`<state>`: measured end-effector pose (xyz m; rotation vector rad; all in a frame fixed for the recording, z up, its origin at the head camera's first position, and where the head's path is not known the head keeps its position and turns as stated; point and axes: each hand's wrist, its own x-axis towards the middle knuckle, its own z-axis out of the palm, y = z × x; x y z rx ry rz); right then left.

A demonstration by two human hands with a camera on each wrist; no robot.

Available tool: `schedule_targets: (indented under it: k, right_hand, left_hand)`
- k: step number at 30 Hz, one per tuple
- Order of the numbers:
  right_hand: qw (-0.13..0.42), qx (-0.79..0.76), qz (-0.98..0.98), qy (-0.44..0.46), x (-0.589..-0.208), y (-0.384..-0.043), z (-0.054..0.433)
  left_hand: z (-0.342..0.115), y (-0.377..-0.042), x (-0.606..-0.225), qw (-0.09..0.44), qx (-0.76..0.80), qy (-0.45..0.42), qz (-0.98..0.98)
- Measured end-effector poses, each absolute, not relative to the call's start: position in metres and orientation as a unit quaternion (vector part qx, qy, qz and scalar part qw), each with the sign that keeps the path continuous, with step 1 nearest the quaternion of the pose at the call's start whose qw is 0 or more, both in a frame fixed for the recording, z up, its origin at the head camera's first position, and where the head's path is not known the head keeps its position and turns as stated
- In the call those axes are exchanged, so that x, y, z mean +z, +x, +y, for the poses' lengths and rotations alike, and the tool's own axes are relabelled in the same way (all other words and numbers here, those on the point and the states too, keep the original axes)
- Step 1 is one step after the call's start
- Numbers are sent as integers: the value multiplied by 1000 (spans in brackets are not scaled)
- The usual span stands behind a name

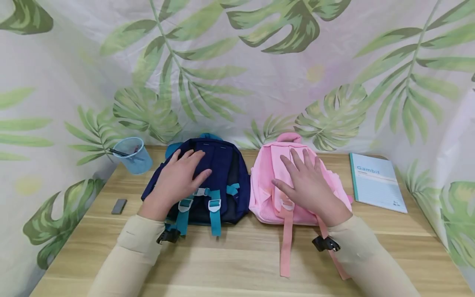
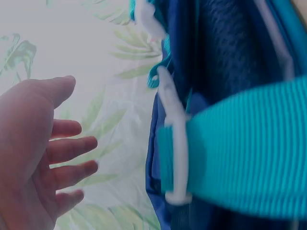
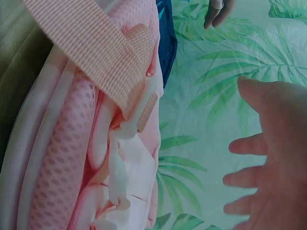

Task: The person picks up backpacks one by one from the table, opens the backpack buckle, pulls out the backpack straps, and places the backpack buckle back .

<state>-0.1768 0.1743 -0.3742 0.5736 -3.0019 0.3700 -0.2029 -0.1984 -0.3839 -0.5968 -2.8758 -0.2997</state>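
Two small backpacks lie side by side on a wooden table, straps facing up. My left hand (image 1: 177, 177) hovers over the navy backpack (image 1: 222, 165), which has teal straps (image 1: 214, 214) and white buckles. In the left wrist view, a gap shows between the left hand (image 2: 33, 153) and the teal strap (image 2: 244, 153). Over the pink backpack (image 1: 267, 181) is my right hand (image 1: 309, 185), fingers spread. The right wrist view shows that hand (image 3: 273, 163) apart from the pink bag's peach strap (image 3: 91, 48) and white buckle (image 3: 141, 108). Neither hand holds anything.
A blue mesh pen cup (image 1: 134, 159) with pens stands at the back left. Nearer lies a small grey block (image 1: 119, 206). A light blue notebook (image 1: 379, 181) rests at the right. Leaf-patterned cloth (image 1: 267, 82) hangs behind the table (image 1: 230, 264).
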Motion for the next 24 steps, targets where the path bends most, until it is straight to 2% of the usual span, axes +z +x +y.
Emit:
schedule_targets:
  k: [12, 24]
  right_hand:
    - [60, 237, -937, 250, -374, -199, 149]
    - [16, 259, -916, 307, -392, -212, 96]
  left_hand:
    - [-236, -200, -384, 91, -190, -202, -956]
    - [-254, -204, -401, -17, -185, -294, -938]
